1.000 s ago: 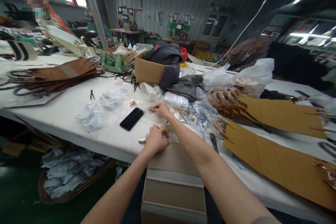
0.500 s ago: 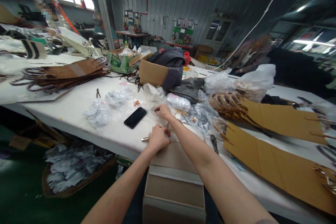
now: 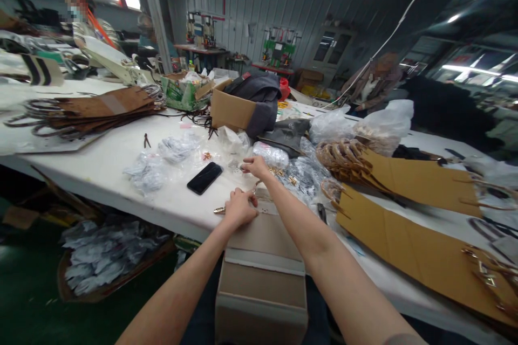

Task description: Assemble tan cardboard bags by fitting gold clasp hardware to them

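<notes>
A long beige bag piece [image 3: 265, 226] with small holes near its far end hangs over the table edge towards me. My left hand [image 3: 239, 208] is closed on the left side of that far end, its fingers curled. A gold metal clasp [image 3: 219, 210] pokes out left of it. Further forward, my right hand [image 3: 256, 167] is over the table with thumb and fingers together at small metal parts [image 3: 234, 164] on clear plastic. What its fingertips hold is too small to make out. Gold fittings [image 3: 292, 180] lie just right of this hand.
A black phone [image 3: 204, 178] lies left of my hands, near crumpled plastic packets [image 3: 146, 172]. Behind stands a cardboard box [image 3: 232, 112] with dark cloth. Tan panels with handles [image 3: 404, 226] cover the right side; brown pieces [image 3: 109, 108] are stacked left. Other people sit farther back.
The view has shifted slightly, moving the scene a little left. My right hand stays by the small metal parts, its fingers now more extended. My left hand keeps its place on the beige piece.
</notes>
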`<state>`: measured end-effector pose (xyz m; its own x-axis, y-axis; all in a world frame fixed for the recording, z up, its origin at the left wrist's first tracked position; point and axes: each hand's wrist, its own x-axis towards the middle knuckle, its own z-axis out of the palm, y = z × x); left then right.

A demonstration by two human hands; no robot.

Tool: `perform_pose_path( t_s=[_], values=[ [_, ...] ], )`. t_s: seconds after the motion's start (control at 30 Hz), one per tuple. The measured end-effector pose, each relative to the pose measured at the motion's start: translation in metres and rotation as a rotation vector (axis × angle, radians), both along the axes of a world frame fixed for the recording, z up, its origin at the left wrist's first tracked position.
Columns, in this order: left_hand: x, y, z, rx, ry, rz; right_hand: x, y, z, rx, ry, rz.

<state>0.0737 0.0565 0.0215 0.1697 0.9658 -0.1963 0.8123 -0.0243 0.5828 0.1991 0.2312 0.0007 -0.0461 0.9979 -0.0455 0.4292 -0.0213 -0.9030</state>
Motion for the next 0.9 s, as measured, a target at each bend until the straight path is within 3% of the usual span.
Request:
perform_pose_path(
  t_s=[0.13,0.23,0.4,0.5,0.6,0.73,0.9],
  values=[
    [-0.001,-0.001,0.002,-0.002,-0.001,-0.012,0.011,-0.008,0.016,0.025,0.009,-0.013],
    [-0.001,-0.001,0.003,0.008,-0.002,-0.02,0.035,-0.03,0.035,0.085,0.009,-0.063],
    [-0.001,0.003,0.003,0.006,0.027,-0.055,0.084,-0.117,0.06,0.24,0.062,-0.01],
    [-0.002,0.006,0.003,-0.008,0.024,-0.079,0.094,-0.176,0.056,0.137,0.017,0.032],
    [-0.002,0.006,0.004,-0.014,0.023,-0.089,0.094,-0.213,0.04,0.029,-0.037,-0.025],
    [-0.003,0.005,0.008,-0.029,0.049,-0.106,0.09,-0.222,0.023,0.007,-0.165,-0.067],
    [-0.001,0.006,0.016,-0.083,0.07,-0.104,0.088,-0.21,0.024,-0.01,-0.274,-0.062]
  ],
)
